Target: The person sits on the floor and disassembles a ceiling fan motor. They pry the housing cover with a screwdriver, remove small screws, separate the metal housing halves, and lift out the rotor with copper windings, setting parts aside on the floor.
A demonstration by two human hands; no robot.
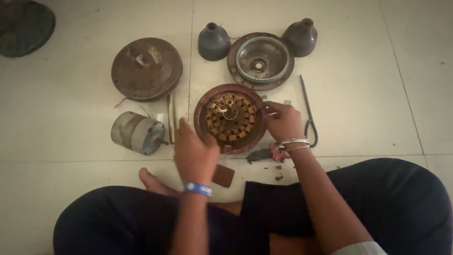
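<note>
An opened round fan motor (pixel 231 118) with copper windings inside a brown shell lies on the tiled floor before me. My left hand (pixel 193 153), with a blue wristband, rests at its near left rim, blurred, fingers spread. My right hand (pixel 283 122), wearing bangles, touches the right rim with its fingers curled; whether it pinches anything small I cannot tell.
A closed brown motor housing (pixel 146 69) lies at back left, and a grey cylinder motor (pixel 138 133) at left. An empty round cover (pixel 260 60) and two dark bell cups (pixel 213 42) (pixel 300 37) sit behind. Pliers (pixel 309 115), a red-handled tool (pixel 266 153), a small brown block (pixel 223 175) and loose screws lie near my crossed legs.
</note>
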